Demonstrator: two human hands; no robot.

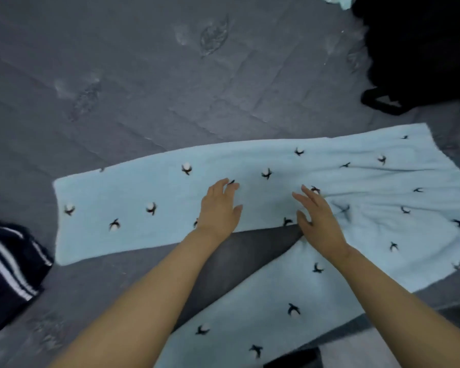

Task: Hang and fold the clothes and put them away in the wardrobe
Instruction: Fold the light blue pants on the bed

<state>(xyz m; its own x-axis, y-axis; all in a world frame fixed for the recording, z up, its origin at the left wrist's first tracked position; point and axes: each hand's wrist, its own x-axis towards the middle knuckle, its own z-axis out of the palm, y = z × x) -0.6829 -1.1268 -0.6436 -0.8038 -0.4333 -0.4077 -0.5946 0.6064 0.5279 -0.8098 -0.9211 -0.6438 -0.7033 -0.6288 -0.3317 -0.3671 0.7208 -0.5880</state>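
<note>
We see the pyjama trousers (276,208) spread on the bed cover (144,75), one leg to the left and one coming near us. Both our hands, the left hand (218,208) and the right hand (319,221), lie on the trousers near the middle. A striped garment (8,272) is at the far left, and a dark bag (420,49) is behind on the right.

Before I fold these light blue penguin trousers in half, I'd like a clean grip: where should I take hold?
Probably the cuff of the far leg, pinched at its corners from the left end. That leg of the light blue trousers lies flat and straight on the grey bedspread, its end free.
</note>
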